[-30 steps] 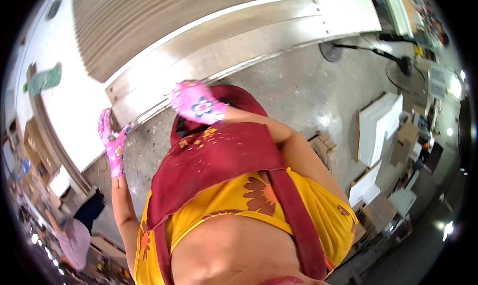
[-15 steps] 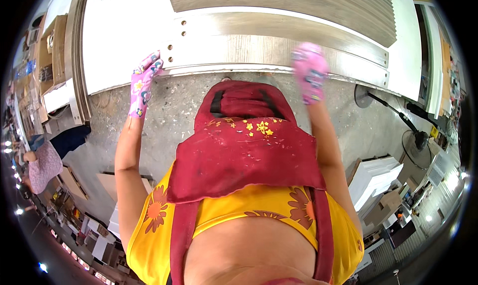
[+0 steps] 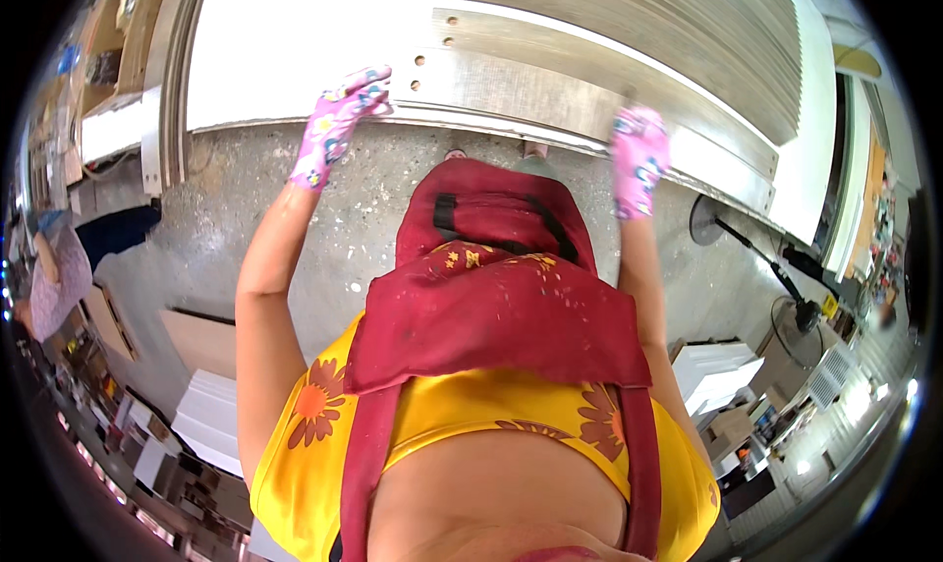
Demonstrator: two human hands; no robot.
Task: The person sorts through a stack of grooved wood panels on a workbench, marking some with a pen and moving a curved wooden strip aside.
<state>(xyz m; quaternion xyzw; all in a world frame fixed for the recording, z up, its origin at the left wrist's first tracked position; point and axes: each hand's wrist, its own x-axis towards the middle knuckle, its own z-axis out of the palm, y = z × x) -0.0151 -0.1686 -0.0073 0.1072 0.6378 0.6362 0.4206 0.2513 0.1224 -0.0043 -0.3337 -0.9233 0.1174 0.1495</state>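
- The grey wooden panel (image 3: 550, 81) lies flat on the stack, its long axis running from one hand to the other, just beyond the fingertips.
- The left hand (image 3: 339, 125), in a pink glove, has its fingers curled over the near edge of the panel; the right hand (image 3: 638, 159) holds the same edge, fingers closed on it. Both are equally near.
- The panel is pale grey, with small drilled holes near the left fingers.
- Behind the fingers lies a white board (image 3: 305, 41); below the hands, the concrete floor (image 3: 226, 198); a standing fan (image 3: 712, 223) is at right.

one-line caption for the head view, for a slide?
Both pink-gloved hands, left and right, rest on the near edge of a long drilled wood panel.
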